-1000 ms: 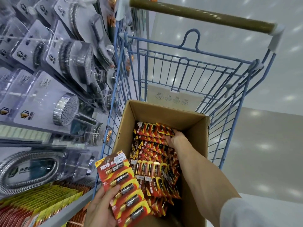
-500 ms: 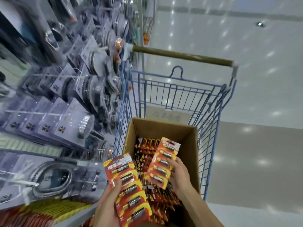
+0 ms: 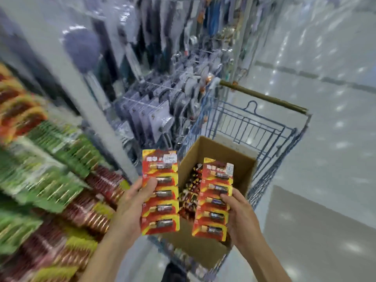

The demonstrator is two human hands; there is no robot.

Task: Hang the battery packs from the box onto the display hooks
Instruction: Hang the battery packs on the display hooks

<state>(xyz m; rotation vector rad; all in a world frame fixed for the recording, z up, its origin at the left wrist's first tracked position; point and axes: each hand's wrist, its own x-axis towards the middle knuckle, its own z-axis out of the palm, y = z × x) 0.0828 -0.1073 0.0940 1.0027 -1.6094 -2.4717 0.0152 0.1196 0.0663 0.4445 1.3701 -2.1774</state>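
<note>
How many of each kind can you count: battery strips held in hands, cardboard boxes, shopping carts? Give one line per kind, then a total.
Held battery strips: 2 (left strip in left hand, right strip in right hand)
Cardboard box: 1
Shopping cart: 1
Total: 4
Packs inside the box: too blurred to count.

A single wide-angle view is taken from the head, directed forward and down, close above the cardboard box (image 3: pixel 223 153); shelving (image 3: pixel 50 151) is seen left of the box, floor (image 3: pixel 325 180) right of it.
</note>
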